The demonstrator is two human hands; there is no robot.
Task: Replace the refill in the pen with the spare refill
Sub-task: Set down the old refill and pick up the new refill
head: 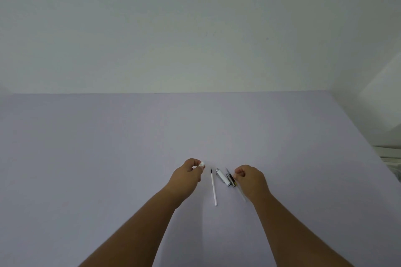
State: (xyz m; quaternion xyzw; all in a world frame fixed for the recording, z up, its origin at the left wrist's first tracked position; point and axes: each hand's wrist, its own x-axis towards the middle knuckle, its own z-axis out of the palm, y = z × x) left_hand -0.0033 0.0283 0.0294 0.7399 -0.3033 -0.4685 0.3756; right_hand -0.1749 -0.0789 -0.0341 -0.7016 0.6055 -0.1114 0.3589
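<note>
My left hand (188, 176) pinches a small white pen piece (202, 164) between thumb and fingertips, just above the table. A white refill (214, 189) with a black tip lies loose between my hands, pointing away from me. To its right lies a white pen barrel section (223, 177) with a silver end. My right hand (251, 182) is closed on a thin second refill (231, 178) with a dark front part. This refill lies slanted right beside the barrel section, and its pale tail runs under my hand.
The pale lilac table (195, 128) reaches back to a plain wall (195, 28). The table's right edge (366, 138) slants down the frame, with a pale object (390, 156) beyond it.
</note>
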